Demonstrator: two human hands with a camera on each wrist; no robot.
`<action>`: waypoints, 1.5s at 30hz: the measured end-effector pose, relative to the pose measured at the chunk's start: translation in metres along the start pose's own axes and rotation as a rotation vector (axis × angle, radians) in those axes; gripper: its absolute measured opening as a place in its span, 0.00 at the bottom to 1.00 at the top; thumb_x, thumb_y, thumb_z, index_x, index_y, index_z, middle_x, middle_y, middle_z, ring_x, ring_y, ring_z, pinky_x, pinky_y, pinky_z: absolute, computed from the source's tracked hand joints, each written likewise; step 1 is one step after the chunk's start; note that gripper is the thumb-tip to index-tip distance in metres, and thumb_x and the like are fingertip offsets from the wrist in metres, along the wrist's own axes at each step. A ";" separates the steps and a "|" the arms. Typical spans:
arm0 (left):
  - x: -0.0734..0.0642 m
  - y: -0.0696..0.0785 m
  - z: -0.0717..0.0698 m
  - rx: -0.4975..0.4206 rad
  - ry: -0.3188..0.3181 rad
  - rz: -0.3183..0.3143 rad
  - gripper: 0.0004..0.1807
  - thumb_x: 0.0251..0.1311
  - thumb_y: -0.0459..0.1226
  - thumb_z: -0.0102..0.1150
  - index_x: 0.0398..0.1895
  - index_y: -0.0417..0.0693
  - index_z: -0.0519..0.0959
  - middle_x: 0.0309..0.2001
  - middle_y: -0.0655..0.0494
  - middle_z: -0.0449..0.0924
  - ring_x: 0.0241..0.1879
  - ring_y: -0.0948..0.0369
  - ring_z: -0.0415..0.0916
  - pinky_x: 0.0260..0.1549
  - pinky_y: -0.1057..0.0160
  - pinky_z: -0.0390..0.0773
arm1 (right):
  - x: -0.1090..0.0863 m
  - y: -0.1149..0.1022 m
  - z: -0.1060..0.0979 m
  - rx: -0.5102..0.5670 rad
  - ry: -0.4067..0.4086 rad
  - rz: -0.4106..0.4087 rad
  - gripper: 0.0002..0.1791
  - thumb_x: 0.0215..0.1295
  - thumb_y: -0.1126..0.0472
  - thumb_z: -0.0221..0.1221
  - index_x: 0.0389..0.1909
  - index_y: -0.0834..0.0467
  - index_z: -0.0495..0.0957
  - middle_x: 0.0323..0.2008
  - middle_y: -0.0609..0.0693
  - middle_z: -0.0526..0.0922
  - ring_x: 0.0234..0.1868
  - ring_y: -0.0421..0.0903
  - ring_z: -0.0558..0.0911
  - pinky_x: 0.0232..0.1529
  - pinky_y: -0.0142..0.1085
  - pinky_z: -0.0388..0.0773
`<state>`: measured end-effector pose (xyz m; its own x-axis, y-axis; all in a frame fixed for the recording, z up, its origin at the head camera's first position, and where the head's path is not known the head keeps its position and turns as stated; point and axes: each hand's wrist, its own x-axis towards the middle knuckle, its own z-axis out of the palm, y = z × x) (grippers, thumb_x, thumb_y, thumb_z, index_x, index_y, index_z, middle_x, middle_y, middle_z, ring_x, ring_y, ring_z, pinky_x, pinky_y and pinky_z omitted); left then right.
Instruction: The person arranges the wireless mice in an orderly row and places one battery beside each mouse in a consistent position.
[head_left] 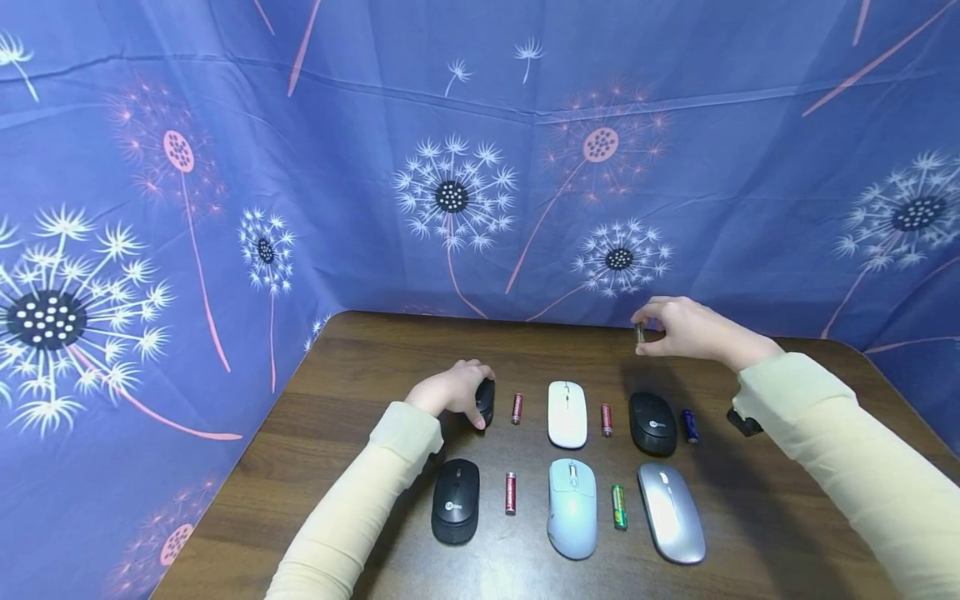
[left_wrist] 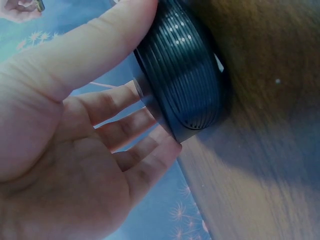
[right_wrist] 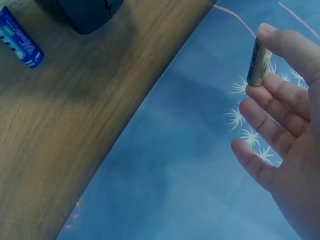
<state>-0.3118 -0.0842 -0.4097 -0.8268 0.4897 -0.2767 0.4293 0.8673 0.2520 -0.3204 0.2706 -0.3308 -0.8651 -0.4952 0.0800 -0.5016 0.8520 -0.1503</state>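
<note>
My left hand (head_left: 453,390) grips a black computer mouse (head_left: 486,402) at the left of the table's back row. In the left wrist view that mouse stands tilted up on its edge, its ribbed dark side between my thumb and fingertips. Above the back edge of the table, my right hand (head_left: 688,332) pinches a small gold-coloured battery (right_wrist: 258,62) between thumb and fingertip. The battery is held upright in the air, with the other fingers spread loosely below it. Nearest beneath this hand lies another black mouse (head_left: 652,423), beside a blue battery (head_left: 690,426).
Between my arms lie a white mouse (head_left: 567,414), a light blue mouse (head_left: 572,508), a silver mouse (head_left: 671,512) and a black mouse (head_left: 455,502). Red batteries (head_left: 517,408) and a green battery (head_left: 618,507) lie between them. A blue patterned cloth (head_left: 360,208) hangs behind the wooden table (head_left: 300,442).
</note>
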 end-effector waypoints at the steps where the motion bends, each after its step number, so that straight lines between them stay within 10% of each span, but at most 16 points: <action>1: 0.000 0.000 0.000 0.000 0.000 0.000 0.45 0.39 0.43 0.77 0.64 0.47 0.68 0.62 0.49 0.67 0.61 0.52 0.62 0.57 0.55 0.68 | -0.002 0.000 -0.001 -0.004 0.007 -0.005 0.23 0.50 0.53 0.69 0.46 0.61 0.80 0.42 0.53 0.80 0.38 0.49 0.79 0.35 0.45 0.77; 45: -0.002 0.000 -0.001 -0.006 0.004 0.003 0.44 0.39 0.42 0.78 0.63 0.46 0.68 0.59 0.48 0.69 0.58 0.52 0.64 0.55 0.55 0.69 | -0.112 -0.007 0.015 -0.105 0.270 -0.209 0.26 0.31 0.59 0.77 0.38 0.56 0.80 0.37 0.44 0.80 0.36 0.45 0.79 0.31 0.39 0.77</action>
<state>-0.3106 -0.0850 -0.4084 -0.8272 0.4916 -0.2722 0.4292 0.8654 0.2585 -0.2198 0.3170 -0.3536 -0.7070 -0.6100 0.3578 -0.6538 0.7567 -0.0017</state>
